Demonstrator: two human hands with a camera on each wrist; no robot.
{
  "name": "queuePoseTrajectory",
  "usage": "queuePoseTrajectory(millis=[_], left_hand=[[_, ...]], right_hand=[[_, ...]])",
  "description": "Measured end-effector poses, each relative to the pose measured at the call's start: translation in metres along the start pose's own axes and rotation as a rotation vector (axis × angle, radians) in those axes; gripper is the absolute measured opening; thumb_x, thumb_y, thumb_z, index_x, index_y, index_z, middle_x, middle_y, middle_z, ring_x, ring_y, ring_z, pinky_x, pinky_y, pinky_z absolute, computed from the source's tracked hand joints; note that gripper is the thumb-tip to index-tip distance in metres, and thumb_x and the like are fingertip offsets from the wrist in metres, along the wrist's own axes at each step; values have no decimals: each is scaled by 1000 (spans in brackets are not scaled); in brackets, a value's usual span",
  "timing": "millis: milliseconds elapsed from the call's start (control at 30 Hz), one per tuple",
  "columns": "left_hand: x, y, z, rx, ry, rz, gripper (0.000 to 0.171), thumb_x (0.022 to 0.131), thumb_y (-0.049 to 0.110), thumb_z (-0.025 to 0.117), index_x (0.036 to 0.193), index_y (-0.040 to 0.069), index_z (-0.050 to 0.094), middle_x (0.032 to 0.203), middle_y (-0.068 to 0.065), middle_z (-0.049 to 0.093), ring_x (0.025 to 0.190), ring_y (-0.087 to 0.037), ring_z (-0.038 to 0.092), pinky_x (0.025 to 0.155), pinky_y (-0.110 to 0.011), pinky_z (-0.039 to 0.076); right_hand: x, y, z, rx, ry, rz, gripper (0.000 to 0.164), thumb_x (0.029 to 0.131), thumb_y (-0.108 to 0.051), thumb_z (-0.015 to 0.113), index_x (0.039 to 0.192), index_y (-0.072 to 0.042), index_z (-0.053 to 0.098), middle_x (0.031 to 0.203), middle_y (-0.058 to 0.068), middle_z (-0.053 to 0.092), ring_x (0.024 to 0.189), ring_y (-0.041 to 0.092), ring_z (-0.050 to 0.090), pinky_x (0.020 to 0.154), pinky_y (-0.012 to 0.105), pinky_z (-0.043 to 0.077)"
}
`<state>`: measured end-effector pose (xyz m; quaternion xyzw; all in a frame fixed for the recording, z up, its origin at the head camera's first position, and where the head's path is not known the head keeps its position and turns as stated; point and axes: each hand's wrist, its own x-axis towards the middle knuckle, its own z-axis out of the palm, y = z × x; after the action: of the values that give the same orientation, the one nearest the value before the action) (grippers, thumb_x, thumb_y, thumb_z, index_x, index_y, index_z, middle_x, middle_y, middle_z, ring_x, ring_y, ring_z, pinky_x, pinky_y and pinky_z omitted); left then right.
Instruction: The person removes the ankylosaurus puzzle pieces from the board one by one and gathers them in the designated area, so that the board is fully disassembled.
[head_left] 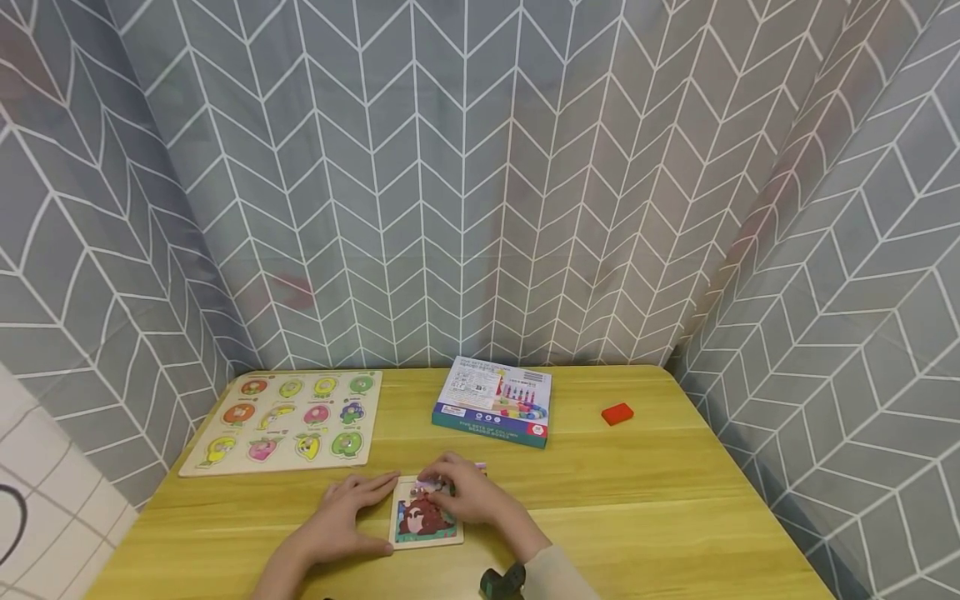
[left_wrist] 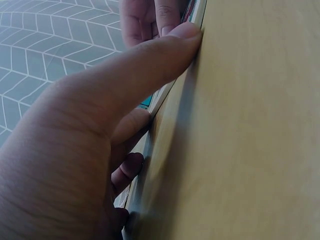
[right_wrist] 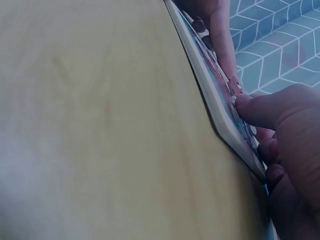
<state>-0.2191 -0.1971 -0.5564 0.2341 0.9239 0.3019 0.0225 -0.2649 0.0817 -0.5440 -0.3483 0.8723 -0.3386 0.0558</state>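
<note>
A small wooden jigsaw puzzle [head_left: 423, 518] with a brown cartoon animal lies on the table before me. My left hand [head_left: 341, 518] is at its left side, thumb and index finger spread along the edge. In the left wrist view the left thumb [left_wrist: 172, 52] touches the rim of the board. My right hand [head_left: 474, 497] reaches over the upper right part of the puzzle. Its thumb and fingers pinch a reddish puzzle piece [right_wrist: 234, 86] at the picture's surface, seen edge-on in the right wrist view. The hand covers part of the picture.
A fruit peg board [head_left: 288, 425] lies at the back left. Behind the puzzle is a boxed bead toy [head_left: 491, 402], and a red block [head_left: 617, 413] sits farther right. Something small and purple [head_left: 481, 468] shows behind the right hand. Patterned curtains [head_left: 465, 183] surround the table [head_left: 637, 517].
</note>
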Motion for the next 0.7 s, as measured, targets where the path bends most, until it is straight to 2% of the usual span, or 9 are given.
queuePoseTrajectory(millis=[333, 700], left_hand=[[-1, 5, -3, -1, 0, 6, 102, 72, 67, 88, 158, 24, 54, 160, 3, 54, 120, -15, 47, 96, -45, 33], [-1, 5, -5, -10, -13, 3, 102, 72, 66, 88, 158, 24, 53, 161, 3, 53, 121, -16, 47, 96, -46, 33]], right_hand=[[0, 1, 0, 2, -2, 17, 25, 105, -24, 69, 129, -19, 75, 120, -6, 63, 106, 2, 57, 98, 27, 50], [0, 0, 0, -9, 1, 5, 26, 106, -23, 67, 130, -17, 74, 121, -4, 64, 102, 1, 56, 94, 25, 50]])
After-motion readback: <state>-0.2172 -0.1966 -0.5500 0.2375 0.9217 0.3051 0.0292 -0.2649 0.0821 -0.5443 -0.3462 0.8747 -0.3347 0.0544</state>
